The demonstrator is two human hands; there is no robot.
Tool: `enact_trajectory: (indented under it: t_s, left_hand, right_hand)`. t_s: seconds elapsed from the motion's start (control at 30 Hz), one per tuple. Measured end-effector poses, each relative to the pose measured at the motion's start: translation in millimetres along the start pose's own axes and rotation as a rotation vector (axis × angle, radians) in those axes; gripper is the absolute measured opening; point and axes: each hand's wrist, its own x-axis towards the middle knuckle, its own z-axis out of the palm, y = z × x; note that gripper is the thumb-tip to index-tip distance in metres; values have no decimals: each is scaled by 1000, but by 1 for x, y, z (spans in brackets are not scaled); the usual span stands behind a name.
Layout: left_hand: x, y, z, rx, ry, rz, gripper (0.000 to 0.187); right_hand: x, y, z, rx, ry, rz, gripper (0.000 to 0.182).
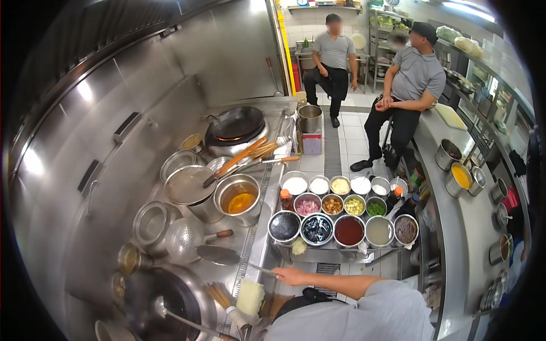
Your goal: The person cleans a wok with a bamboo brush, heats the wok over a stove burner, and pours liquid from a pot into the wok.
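Observation:
My right hand (291, 277) is closed round the handle end of a long metal ladle (219, 255). The ladle's broad dark head lies over the steel stove top, close to a perforated strainer (185, 240). My left hand does not show in the frame. At the lower left sits a dark wok (145, 290), with another long-handled ladle (190, 322) reaching into it. Between the wok and my body are a bamboo brush (218, 294) and a pale folded cloth (250, 296).
A second wok (242, 123) stands over flame at the back. Nearby is a pot of amber liquid (238, 200). Rows of seasoning containers (348, 231) fill a cart beside me. Two people, one standing (334, 54) and one seated (418, 74), are farther back. A steel counter (449, 227) runs along the right.

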Motion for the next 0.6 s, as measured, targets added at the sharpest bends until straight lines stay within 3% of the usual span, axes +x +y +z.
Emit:
enact_trajectory:
  t_s: [0.07, 0.13, 0.27, 0.47, 0.6]
  left_hand:
    - [-1, -23, 36, 10, 84, 76, 54]
    - [4, -63, 92, -282, 167, 139, 52]
    - [5, -61, 79, -306, 283, 205, 48]
    - [0, -73, 92, -317, 233, 150, 50]
    - [8, -78, 111, -349, 211, 166, 48]
  right_hand:
    - [-7, -10, 8, -49, 66, -32, 34]
    - [-11, -15, 16, -59, 60, -22, 35]
    - [-21, -32, 27, -36, 64, 46, 37]
    - [-32, -75, 24, -96, 60, 91, 39]
    - [-1, -56, 53, -118, 53, -23, 37]
